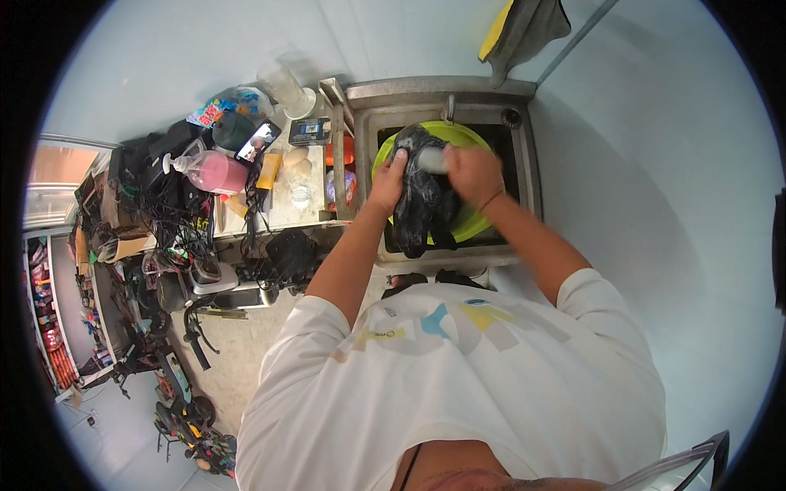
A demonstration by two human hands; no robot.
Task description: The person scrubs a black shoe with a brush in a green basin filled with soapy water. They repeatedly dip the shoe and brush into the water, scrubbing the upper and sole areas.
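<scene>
Over the lime-green basin (467, 137) I hold up a dark, wet cloth (417, 206) streaked with pale suds. My left hand (390, 182) is closed on its left side, thumb on top. A whitish, rounded block (431, 160), perhaps a bar of soap, sticks out of my right hand (476, 175) and rests against the cloth's upper part. Motion blurs the block and my right fingers. The cloth's lower end hangs toward the near side of the basin.
The basin sits in a metal sink (530, 164) with a tap (449, 109) behind it. On the counter to the left stand a pink pump bottle (214, 173), a phone (258, 141) and a clear container (288, 92). A grey-and-yellow cloth (528, 37) hangs beyond the sink.
</scene>
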